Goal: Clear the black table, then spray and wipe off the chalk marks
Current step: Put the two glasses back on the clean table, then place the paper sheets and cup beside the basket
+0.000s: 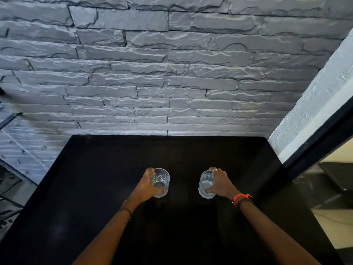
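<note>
— Forearms ran in from the near edge, one per glass. Left hand was wrapped round left glass, fingers curled on its side.
— Right?
— Mirrored. Right hand gripped right glass from the outside. Maybe water in it, unsure.
— Position?
— Mid-table, side by side, apart, level with each other. Each glass sat inboard of its palm, axis roughly upright.
— Lifted or seated?
— Couldn't tell.
— Next move?
— My read: straight up, then back toward the body. Wall closed off the far side. Neither hand was nearer. No chalk marks, sprayer or cloth were visible.
</note>
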Demonstrator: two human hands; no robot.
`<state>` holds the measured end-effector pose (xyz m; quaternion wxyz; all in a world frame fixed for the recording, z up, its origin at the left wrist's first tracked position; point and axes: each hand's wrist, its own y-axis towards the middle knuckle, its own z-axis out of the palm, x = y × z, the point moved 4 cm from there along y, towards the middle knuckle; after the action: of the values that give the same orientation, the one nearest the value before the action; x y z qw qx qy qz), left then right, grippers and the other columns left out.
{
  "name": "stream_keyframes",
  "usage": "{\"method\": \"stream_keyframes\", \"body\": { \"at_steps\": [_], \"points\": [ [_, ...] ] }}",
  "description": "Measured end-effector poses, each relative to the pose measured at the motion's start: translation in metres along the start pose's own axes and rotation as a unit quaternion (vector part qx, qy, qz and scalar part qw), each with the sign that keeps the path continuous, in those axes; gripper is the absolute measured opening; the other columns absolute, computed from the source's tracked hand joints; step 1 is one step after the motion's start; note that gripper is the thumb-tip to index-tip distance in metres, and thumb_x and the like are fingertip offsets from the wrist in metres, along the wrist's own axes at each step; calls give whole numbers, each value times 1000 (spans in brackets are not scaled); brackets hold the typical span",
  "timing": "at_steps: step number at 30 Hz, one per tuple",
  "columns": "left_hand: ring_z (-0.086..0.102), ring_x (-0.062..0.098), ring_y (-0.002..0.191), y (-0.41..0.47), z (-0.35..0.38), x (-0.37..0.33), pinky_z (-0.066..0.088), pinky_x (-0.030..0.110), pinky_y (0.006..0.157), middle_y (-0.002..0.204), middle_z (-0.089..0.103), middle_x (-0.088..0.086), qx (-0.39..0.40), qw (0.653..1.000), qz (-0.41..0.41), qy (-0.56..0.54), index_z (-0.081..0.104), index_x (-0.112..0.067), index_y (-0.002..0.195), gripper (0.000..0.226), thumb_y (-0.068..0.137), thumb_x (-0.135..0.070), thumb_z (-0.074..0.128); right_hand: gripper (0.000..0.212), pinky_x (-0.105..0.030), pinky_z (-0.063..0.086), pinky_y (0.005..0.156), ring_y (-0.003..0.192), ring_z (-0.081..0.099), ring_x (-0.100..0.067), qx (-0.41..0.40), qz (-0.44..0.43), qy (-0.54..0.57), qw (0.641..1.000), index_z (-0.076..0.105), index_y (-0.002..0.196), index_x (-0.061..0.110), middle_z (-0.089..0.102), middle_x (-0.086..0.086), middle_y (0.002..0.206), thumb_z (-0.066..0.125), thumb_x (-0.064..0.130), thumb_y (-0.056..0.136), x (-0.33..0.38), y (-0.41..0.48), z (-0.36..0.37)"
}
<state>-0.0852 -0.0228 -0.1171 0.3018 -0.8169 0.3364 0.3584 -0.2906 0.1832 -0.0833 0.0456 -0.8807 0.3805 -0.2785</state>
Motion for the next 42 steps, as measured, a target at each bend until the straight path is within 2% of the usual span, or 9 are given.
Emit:
{"method": "stream_keyframes", "body": {
  "at_steps": [7, 11, 14, 17, 21, 25, 32, 37, 42],
  "points": [
    [48, 13, 117, 4, 2, 5, 42, 15, 82, 126, 40, -3, 11, 1000, -2, 2, 26, -25, 123, 87, 63, -25, 89, 92, -30, 40, 100, 125, 31, -22, 13, 0, -17, 1000, 30, 137, 13, 36, -5, 133, 81, 29, 62, 1, 1, 1],
    [40, 19, 130, -3, 2, 3, 43, 31, 100, 144, 31, 5, -1, 1000, -23, -16, 14, -16, 148, 119, 59, -33, 91, 108, -34, 33, 107, 135, 21, -24, 36, 4, -22, 999, 20, 145, 11, 27, -7, 143, 83, 35, 61, 3, -1, 1],
    [29, 24, 139, -14, -2, -4, 36, 43, 110, 151, 22, 7, -23, 1000, -18, 1, 6, -16, 152, 133, 54, -42, 91, 117, -34, 27, 110, 137, 16, -25, 23, -6, -5, 1000, 16, 148, 9, 23, -8, 146, 84, 43, 59, 12, -6, -1],
    [23, 23, 142, -28, -8, -5, 33, 45, 113, 154, 18, 6, -42, 999, -22, -15, 4, -18, 153, 139, 49, -55, 88, 111, -35, 25, 111, 139, 15, -25, -2, -22, -4, 1000, 17, 148, 7, 23, -9, 148, 79, 48, 65, 27, -10, 0],
    [18, 23, 145, -59, -18, 3, 30, 46, 114, 157, 13, 4, -70, 996, -35, -31, 4, -25, 153, 146, 37, -78, 76, 84, -32, 26, 110, 136, 25, -24, -88, -31, 3, 996, 30, 143, 3, 33, -12, 145, 66, 48, 80, 49, -20, 3],
    [20, 21, 145, -97, -25, 11, 30, 44, 115, 158, 15, 2, -111, 992, -39, -42, 8, -22, 153, 127, 56, -64, 78, 63, -27, 29, 107, 131, 36, -23, -134, -73, 56, 987, 39, 138, 1, 41, -12, 138, 61, 34, 89, 75, -40, 11],
    [30, 17, 140, -190, -30, 31, 34, 42, 112, 153, 27, -2, -224, 969, -61, -84, 27, -22, 148, 91, 75, -57, 68, 40, -21, 31, 101, 122, 44, -23, -98, -177, 114, 973, 54, 125, 3, 51, -10, 126, 60, 18, 89, 117, -92, 53],
    [44, 7, 123, -277, -17, 51, 38, 27, 103, 133, 45, -6, -371, 922, -65, -86, 47, -18, 135, 54, 89, -42, 61, 34, -19, 30, 100, 123, 43, -19, -41, -229, 140, 962, 57, 123, 6, 54, -7, 124, 58, 16, 90, 143, -136, 97],
    [53, 8, 109, -371, -1, 87, 41, 24, 97, 116, 56, -2, -510, 856, -67, -50, 55, -18, 117, 26, 94, -28, 57, 31, -12, 28, 98, 120, 47, -16, 24, -275, 138, 951, 58, 120, 9, 56, -4, 120, 57, 16, 90, 175, -185, 153]
  ]
}}
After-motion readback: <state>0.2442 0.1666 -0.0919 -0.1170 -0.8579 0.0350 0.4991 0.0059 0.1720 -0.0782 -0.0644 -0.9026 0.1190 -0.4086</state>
